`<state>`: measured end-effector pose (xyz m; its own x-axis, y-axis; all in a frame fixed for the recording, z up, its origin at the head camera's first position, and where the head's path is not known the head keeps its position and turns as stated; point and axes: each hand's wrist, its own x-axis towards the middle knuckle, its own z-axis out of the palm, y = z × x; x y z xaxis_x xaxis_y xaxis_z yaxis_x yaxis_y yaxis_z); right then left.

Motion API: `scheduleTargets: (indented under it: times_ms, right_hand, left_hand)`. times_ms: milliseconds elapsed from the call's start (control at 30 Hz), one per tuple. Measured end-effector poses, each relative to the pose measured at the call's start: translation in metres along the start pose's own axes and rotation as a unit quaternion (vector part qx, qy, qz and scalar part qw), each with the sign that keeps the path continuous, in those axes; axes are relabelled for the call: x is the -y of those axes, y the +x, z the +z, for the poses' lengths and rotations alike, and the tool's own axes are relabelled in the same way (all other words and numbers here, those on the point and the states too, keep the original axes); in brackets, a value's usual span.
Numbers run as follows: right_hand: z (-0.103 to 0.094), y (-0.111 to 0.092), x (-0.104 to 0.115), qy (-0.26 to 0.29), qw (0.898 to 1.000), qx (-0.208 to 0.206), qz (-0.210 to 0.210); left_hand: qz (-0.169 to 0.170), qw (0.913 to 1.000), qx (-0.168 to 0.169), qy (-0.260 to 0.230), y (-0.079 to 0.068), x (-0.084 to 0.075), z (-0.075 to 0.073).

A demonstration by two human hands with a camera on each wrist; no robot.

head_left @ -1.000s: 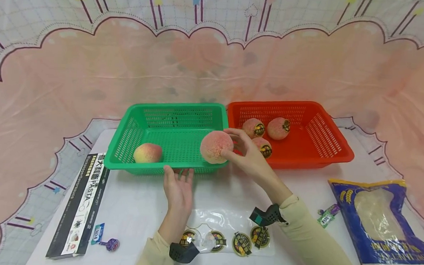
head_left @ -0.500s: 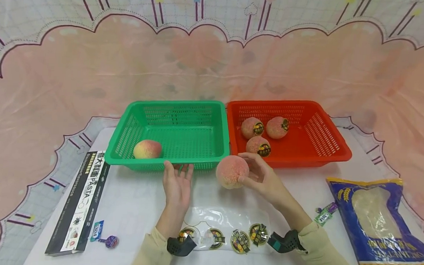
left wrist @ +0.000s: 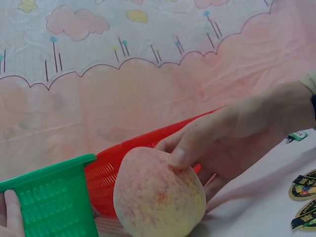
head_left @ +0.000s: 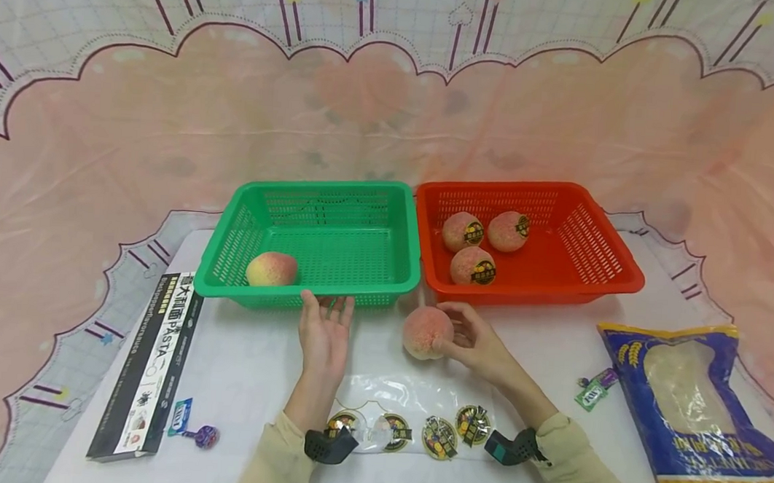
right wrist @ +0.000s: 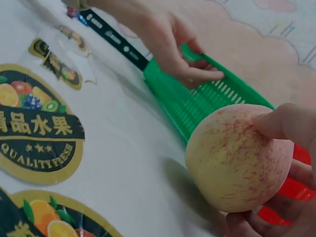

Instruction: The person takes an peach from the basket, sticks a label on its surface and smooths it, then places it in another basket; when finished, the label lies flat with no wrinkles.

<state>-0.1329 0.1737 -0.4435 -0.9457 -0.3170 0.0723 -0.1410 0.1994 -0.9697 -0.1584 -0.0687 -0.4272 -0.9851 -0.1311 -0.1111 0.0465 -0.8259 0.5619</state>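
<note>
In the head view, my right hand (head_left: 486, 352) holds a pinkish peach (head_left: 427, 333) over the white table, in front of the two baskets. The right wrist view shows its thumb on top of the peach (right wrist: 237, 158) and fingers beneath it. My left hand (head_left: 325, 340) touches the front of the green basket (head_left: 332, 295), thumb up by the rim and fingers fairly straight against the wall. One yellow-and-red peach (head_left: 272, 269) lies in the green basket's front left corner. Three peaches with black-and-gold stickers, such as this stickered peach (head_left: 508, 231), sit in the red basket (head_left: 584, 237).
A clear sheet with several round stickers (head_left: 439, 438) lies near the front. To the left are a pasta box (head_left: 151, 364) and a lollipop (head_left: 206, 437). At right lie small candies (head_left: 594, 389) and a blue-and-yellow bag (head_left: 694, 403).
My right hand has carried the peach from over the green basket's right side toward me, down to the area before the baskets. My left hand stays at the green basket's front.
</note>
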Motion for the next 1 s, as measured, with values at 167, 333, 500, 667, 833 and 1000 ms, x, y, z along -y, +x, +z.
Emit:
scheduleTargets:
  times_ms: [167,333,500,667,833,1000]
  right_hand:
    - [0.000,0.000,-0.006,-0.008,1.000,0.020,0.004]
    - [-0.002,-0.002,-0.010,-0.011,0.999,0.028,0.015]
    - [-0.005,-0.006,-0.008,-0.009,0.999,0.037,0.012]
    - [-0.014,-0.019,-0.002,-0.047,0.999,0.018,0.021]
    - [-0.028,-0.039,-0.002,-0.146,0.989,0.010,0.035]
    - [-0.035,-0.057,-0.002,-0.207,0.977,0.056,0.023]
  left_hand:
    - [-0.007,1.0000,-0.001,-0.002,0.000,0.001,-0.001]
    - [-0.019,0.9997,0.000,-0.017,-0.002,0.001,-0.003]
    - [-0.040,0.9991,-0.010,0.002,-0.002,-0.001,-0.008]
    - [-0.095,0.9904,0.007,0.101,-0.004,-0.004,-0.019]
    - [-0.099,0.8934,0.111,0.424,-0.006,-0.002,-0.027]
    - [-0.002,0.6792,0.251,0.690,-0.012,-0.001,-0.032]
